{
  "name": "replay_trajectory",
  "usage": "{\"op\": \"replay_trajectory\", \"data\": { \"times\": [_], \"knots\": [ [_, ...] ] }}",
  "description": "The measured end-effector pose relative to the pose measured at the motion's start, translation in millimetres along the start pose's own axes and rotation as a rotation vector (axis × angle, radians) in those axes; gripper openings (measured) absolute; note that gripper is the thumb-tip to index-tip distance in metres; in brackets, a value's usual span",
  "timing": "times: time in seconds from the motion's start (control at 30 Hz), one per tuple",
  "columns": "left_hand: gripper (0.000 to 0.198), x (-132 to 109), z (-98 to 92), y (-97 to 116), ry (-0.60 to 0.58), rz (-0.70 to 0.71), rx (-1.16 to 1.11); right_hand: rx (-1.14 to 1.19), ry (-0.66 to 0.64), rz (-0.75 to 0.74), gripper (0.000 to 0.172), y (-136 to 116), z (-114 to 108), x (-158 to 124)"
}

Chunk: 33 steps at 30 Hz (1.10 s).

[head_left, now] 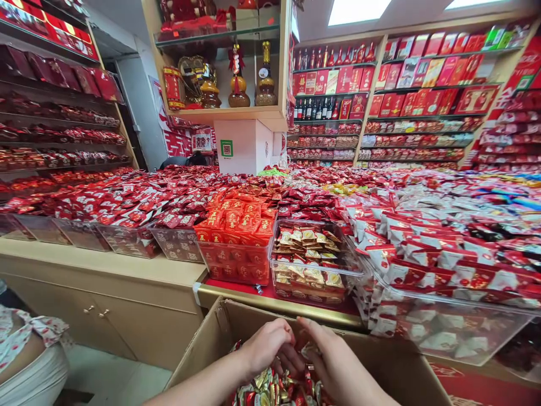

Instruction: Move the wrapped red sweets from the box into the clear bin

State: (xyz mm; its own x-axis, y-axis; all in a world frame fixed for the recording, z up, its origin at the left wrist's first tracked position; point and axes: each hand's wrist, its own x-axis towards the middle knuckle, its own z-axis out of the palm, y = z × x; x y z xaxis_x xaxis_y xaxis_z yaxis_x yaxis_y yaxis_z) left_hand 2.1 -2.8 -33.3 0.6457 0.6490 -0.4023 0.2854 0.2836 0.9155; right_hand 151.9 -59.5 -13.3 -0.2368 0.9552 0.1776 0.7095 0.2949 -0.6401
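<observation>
My left hand (pixel 270 347) and my right hand (pixel 332 358) are cupped toward each other inside an open cardboard box (pixel 380 358). Their fingers curl inward around a few wrapped candies (pixel 310 349), partly hidden between the palms. Below them, a heap of gold, red and green wrapped candies (pixel 274 392) lies in the box. Just past the box's far edge stands a clear bin of gold-wrapped candies (pixel 310 273). To its left, another clear bin holds bright red packets (pixel 236 225).
Bins of red-and-white packets (pixel 443 270) crowd the right side. A beige cabinet (pixel 114 304) runs along the left, where a person in a patterned top (pixel 34 349) is partly visible. A display case (pixel 224 107) hangs above the counter; stocked shelves (pixel 422 101) line the back.
</observation>
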Motion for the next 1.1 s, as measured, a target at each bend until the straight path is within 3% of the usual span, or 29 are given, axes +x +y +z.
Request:
{"op": "replay_trajectory", "data": {
  "times": [0.1,0.23,0.37,0.53,0.67,0.77,0.83,0.97,1.1],
  "knots": [
    [0.037,-6.1,-2.8,1.2,-0.07,0.021,0.206,0.127,0.04,0.019,0.031,-4.0,-8.8,-2.8],
    [0.021,-10.3,-5.6,-1.9,-0.08,0.165,0.422,0.159,0.014,-0.038,0.023,-7.0,-11.8,-4.9],
    [0.021,-8.2,-5.9,3.4,-0.037,0.24,0.467,0.172,0.028,-0.139,0.018,-9.3,-15.8,-4.7],
    [0.02,-8.8,-0.8,15.6,-0.001,0.32,0.279,0.157,0.087,-0.302,0.026,-8.5,-19.0,-4.4],
    [0.022,-10.2,0.1,19.8,0.049,0.211,-0.058,0.106,0.188,-0.281,0.027,-4.5,-15.6,-5.2],
    [0.039,-11.1,-2.5,21.1,0.03,0.181,-0.218,0.089,0.239,-0.266,0.027,-4.5,-13.0,-5.7],
    [0.043,-11.6,-4.0,22.3,0.024,0.211,-0.251,0.085,0.241,-0.264,0.029,-6.9,-12.2,-6.0],
    [0.032,-11.7,-3.1,24.9,0.089,0.262,-0.239,0.101,0.189,-0.233,0.026,-12.5,-11.6,-6.9],
    [0.032,-12.3,-0.6,26.8,0.119,0.282,-0.202,0.079,0.15,-0.188,0.023,-11.8,-9.4,-7.2]
  ]
}}
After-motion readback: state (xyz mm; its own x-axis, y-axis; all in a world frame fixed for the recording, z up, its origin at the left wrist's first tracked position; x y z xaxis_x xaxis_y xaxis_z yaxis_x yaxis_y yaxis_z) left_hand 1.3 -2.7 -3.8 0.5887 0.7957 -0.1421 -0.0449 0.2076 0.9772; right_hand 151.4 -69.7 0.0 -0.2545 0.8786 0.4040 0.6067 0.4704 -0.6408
